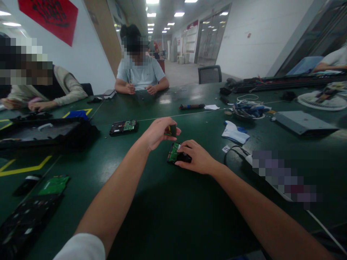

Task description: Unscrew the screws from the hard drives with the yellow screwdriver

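My left hand is closed in a pinch on a small dark green, board-like piece with a yellowish edge, raised just above the table. Below it lies a hard drive, its green circuit board facing up. My right hand rests over the right side of this drive, with its thumb along the near edge and its fingers curled onto the top. That hand covers part of the drive. Another hard drive with a green board lies beyond my left forearm.
Black drives and a green board lie at the near left, below a black tray. On the right are a glove, a power strip, a bowl of cables and a grey metal case. A person sits opposite.
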